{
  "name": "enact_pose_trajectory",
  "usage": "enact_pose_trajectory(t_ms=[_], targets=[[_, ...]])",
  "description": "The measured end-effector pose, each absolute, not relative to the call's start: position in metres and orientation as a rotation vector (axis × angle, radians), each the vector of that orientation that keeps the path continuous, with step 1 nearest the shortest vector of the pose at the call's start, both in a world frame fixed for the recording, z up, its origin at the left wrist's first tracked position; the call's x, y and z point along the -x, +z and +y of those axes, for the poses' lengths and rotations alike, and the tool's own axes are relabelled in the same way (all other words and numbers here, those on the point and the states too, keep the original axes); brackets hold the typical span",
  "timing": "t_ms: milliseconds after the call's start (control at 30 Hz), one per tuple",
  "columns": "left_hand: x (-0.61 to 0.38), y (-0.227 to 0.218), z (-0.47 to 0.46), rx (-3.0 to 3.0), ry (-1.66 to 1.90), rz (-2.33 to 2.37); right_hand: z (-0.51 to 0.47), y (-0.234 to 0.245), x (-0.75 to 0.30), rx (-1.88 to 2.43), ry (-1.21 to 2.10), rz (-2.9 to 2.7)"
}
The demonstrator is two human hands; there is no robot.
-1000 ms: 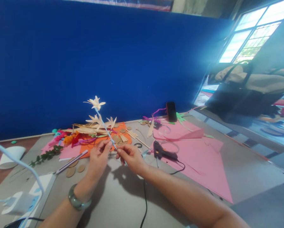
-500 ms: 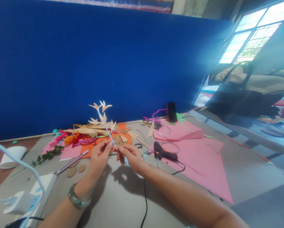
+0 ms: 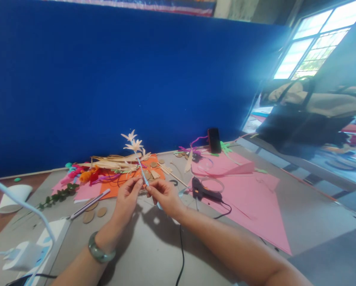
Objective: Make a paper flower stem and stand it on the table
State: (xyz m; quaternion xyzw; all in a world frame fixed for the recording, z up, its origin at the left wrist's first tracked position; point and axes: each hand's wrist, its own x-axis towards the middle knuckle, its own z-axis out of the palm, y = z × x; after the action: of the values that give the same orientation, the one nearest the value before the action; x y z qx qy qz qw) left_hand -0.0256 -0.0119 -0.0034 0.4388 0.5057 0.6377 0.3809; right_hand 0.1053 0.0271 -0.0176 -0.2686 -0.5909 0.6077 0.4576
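Between my two hands stands a craft flower stem [image 3: 139, 161], pale blue, with cream pointed petals in clusters at its upper end. It leans slightly to the left. My left hand [image 3: 129, 195] pinches the lower stem between thumb and forefinger. Just to the right, my right hand [image 3: 165, 196] is closed at the stem's bottom end, where light blue tape or ribbon partly shows beneath the fingers. A black hot glue gun [image 3: 206, 191] lies right of my right hand, its cord running off toward me.
Pink sheets [image 3: 243, 210] cover the right of the table. Behind my hands lie dried husk strips [image 3: 114, 162] and an orange sheet [image 3: 127, 184]. Wooden discs [image 3: 89, 216], a pen [image 3: 90, 203] and a power strip [image 3: 51, 242] sit left. A phone [image 3: 214, 140] leans against the blue partition.
The flower stem has turned in my fingers, and its petal clusters have shifted to the right. Both hands stay in nearly the same place, still pinching it.
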Motion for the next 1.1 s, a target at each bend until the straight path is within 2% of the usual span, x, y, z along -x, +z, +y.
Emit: enact_pose_trajectory(t_ms=[400,1100], targets=[[0.029,-0.012,-0.012,-1.141,1.601,1.214,0.025,-0.017,-0.109,0.727,1.197,-1.640],[0.033,-0.016,-0.007,-0.994,1.607,1.162,0.028,-0.022,-0.103,0.651,1.546,-1.422]])
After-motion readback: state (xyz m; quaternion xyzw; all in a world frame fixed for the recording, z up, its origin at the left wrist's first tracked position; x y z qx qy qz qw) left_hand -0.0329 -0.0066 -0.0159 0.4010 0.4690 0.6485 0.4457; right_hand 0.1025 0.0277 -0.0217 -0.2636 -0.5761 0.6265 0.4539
